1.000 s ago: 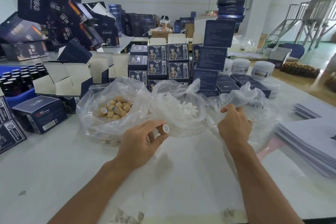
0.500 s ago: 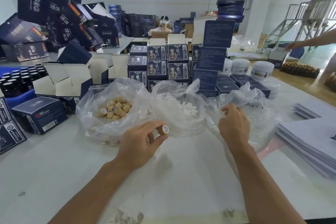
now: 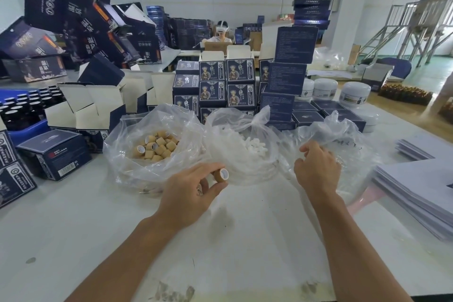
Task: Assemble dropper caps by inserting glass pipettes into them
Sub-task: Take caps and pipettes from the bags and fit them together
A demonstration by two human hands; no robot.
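My left hand (image 3: 186, 193) pinches a tan cap (image 3: 221, 175) between thumb and fingertips, just above the table (image 3: 73, 228). My right hand (image 3: 317, 171) reaches into the right-hand clear bag (image 3: 348, 144), fingers curled; I cannot tell what they hold. Further caps fill the left bag (image 3: 127, 154).

Open tabletop (image 3: 73, 240) near side.
Three plastic bags (image 3: 157, 135) block ahead; boxes (image 3: 55, 154) left, paper stack (image 3: 416, 184) right.
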